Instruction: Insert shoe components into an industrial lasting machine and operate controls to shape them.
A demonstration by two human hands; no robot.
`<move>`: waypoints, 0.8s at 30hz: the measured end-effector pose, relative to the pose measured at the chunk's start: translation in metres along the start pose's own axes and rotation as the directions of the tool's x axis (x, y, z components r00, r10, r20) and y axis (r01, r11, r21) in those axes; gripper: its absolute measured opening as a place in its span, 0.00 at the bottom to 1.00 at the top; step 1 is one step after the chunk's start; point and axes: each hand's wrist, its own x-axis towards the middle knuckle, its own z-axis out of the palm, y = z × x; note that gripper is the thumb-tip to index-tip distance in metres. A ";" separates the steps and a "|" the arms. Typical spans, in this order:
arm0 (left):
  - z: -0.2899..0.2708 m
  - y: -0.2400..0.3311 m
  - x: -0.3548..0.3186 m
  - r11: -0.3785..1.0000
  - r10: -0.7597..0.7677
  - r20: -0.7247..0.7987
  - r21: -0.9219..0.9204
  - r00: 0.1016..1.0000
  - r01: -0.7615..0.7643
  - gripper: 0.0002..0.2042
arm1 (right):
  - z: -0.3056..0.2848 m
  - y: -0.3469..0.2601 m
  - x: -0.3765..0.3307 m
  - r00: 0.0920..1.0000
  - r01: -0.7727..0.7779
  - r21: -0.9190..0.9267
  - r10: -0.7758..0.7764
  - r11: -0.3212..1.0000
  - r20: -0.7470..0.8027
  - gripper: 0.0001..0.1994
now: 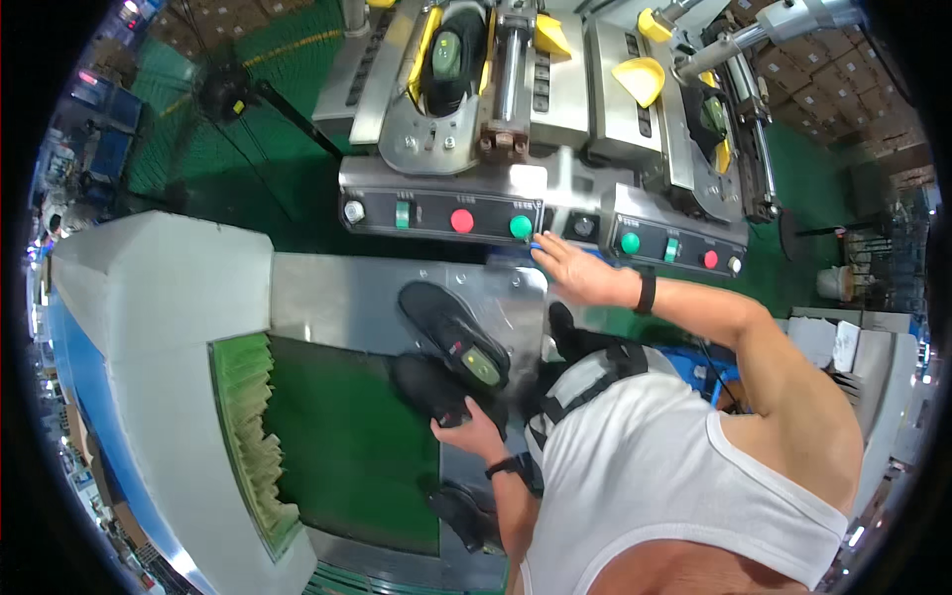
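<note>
My left hand (471,433) grips a dark shoe (424,385), slightly blurred, over the edge of the steel table. Right beside it a black shoe (436,312) with a green patch on its insole lies on the table. Further down, a dark shoe (458,516) rests near my left forearm. My right hand (585,273) is stretched out with its fingers extended, holding nothing I can see. Its fingertips are close to a green button (521,227) on the machine's control panel (436,213); whether they touch the panel I cannot tell.
Black shoes sit in the left station (456,64) and right station (706,114) of the machine, among metal rods and yellow pads (638,81). A green conveyor belt (347,446) runs from a grey housing (169,317) at left. A fan (223,94) stands behind.
</note>
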 end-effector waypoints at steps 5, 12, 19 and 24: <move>0.003 0.004 0.001 1.000 0.010 0.022 0.008 1.000 -0.010 0.40 | 0.033 0.007 0.029 0.988 -0.044 -0.021 0.040 0.999 -0.147 0.29; 0.004 -0.008 -0.002 0.997 0.076 -0.012 0.020 0.997 -0.076 0.42 | 0.025 0.016 0.010 0.983 0.019 0.134 0.006 0.991 -0.186 0.31; 0.010 -0.013 -0.006 0.997 0.061 -0.048 0.049 0.997 -0.059 0.41 | 0.034 0.027 -0.086 0.980 -0.176 0.417 0.199 0.892 -0.014 0.30; 0.009 -0.003 -0.004 0.993 0.113 -0.043 -0.029 0.993 -0.114 0.40 | 0.061 0.049 -0.145 0.953 -0.304 0.382 0.278 0.873 0.122 0.31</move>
